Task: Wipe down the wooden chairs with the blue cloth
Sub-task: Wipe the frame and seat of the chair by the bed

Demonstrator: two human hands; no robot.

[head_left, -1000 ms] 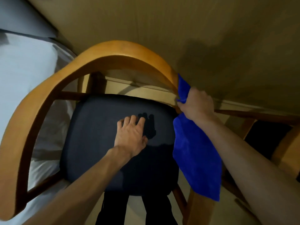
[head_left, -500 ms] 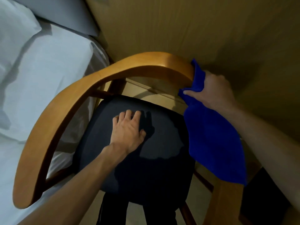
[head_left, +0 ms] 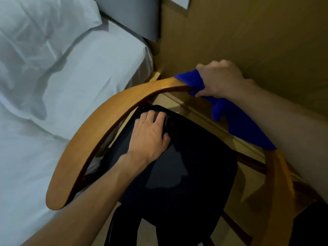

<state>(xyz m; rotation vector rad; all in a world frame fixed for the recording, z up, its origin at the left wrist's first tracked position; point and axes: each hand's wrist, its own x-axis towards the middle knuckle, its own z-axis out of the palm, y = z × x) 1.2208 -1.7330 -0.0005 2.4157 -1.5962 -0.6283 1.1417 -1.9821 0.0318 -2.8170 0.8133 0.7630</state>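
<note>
Right hand (head_left: 219, 78) has its fingers curled tight around the blue cloth (head_left: 229, 110), clamping it onto the top of the curved wooden backrest (head_left: 99, 125) right at the back of the arc, close to the wall. Left hand (head_left: 150, 134) is doing something totally different: laid flat, fingers pretty much straight and a little spread, palm pressing down on the dark seat cushion (head_left: 186, 174) near its back edge. So the two hands are well apart, one up on the rail, one down on the seat.

Cloth looks like a plush microfibre sort of thing, really saturated blue. A bunched bit pokes out past the knuckles along the rail, and the rest hangs down in a long loose flap under the person's forearm, towards the right side of the chair.

Backrest is one smooth bent hoop of honey-coloured wood with a slight sheen, sweeping round from the lower left up to the gripping hand, and down again on the right. Seat pad is dark, matte and rounded.

Left of the chair is a bed (head_left: 58, 96) with wrinkled white sheets and a pillow (head_left: 40, 29). Behind the chair stands a tan wood-grain wall panel (head_left: 248, 32).
</note>
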